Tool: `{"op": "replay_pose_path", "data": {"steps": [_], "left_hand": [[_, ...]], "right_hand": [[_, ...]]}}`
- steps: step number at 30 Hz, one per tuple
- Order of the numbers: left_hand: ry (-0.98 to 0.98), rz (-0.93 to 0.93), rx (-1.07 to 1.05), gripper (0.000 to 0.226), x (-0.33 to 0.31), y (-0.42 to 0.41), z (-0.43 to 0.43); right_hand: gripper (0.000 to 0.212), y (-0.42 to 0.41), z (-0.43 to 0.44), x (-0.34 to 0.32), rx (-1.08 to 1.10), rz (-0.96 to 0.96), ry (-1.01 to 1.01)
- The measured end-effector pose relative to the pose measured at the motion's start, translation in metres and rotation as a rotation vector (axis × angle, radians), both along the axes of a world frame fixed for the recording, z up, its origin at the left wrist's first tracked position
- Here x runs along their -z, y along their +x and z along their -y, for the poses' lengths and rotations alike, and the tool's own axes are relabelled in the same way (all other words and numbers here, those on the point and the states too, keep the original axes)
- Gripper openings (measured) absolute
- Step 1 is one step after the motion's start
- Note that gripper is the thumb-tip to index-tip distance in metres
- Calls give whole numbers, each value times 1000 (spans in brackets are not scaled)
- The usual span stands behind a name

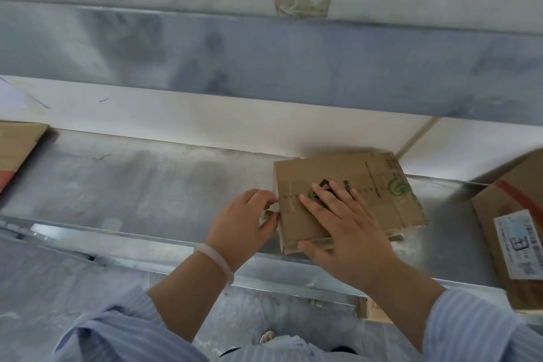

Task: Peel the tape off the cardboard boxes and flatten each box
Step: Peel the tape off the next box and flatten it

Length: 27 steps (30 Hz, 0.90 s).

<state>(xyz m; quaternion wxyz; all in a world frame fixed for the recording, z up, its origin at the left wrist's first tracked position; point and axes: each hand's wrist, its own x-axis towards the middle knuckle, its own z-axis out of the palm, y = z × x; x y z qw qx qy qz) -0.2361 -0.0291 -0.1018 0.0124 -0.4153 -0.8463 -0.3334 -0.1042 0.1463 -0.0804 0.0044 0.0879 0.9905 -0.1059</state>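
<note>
A small flat brown cardboard box (346,200) lies on the metal worktop (132,185) at 3 o'clock. The right hand (343,223) presses flat, fingers spread, hiding its print. The left hand (244,220) pinches something blurred, perhaps tape, at the box's left edge.

Left hand (244,222) fingers pinched together, right hand (349,223) flat, fingers spread

One head-worn view only. It looks steeply down, from close above, at the metal table (147,185) – wall behind.
</note>
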Motion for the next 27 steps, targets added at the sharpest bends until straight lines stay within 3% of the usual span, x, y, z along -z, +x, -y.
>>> {"op": "replay_pose_path", "data": {"steps": [3,6,14,19,22,27], "left_hand": [[14,-150,39,9,-1,1,0],[5,-173,60,21,-1,2,0],[-27,121,-54,7,7,7,-8],[22,237,-130,11,6,6,-9],[-3,102,-5,7,2,3,2],[-62,-173,139,23,-7,-6,5]], "right_hand": [[76,3,1,2,-19,-29,2],[75,1,-2,2,-38,-43,16],[73,1,-3,6,-37,-85,6],[73,-2,-3,6,-24,-99,-5],[73,-1,-3,7,-18,-119,-10],[73,-3,-4,10,-7,-146,-24]]}}
